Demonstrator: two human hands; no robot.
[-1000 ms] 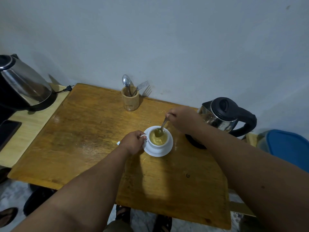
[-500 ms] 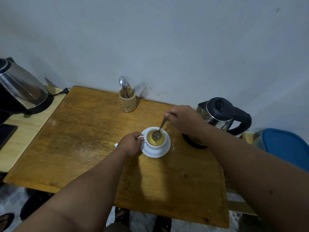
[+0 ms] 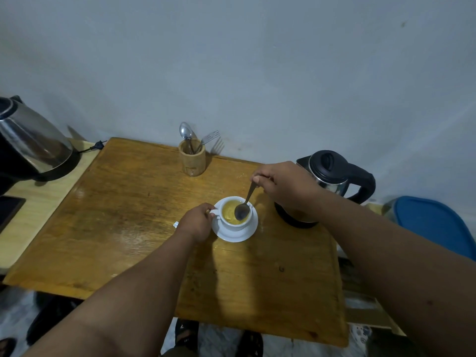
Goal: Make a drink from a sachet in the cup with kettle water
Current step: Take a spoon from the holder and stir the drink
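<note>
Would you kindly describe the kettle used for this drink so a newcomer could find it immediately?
Start at the varnished wooden table against the pale wall. At its right edge, behind the right hand, stands the small steel kettle with black lid and handle. The other, larger steel kettle sits off this table, far left.
</note>
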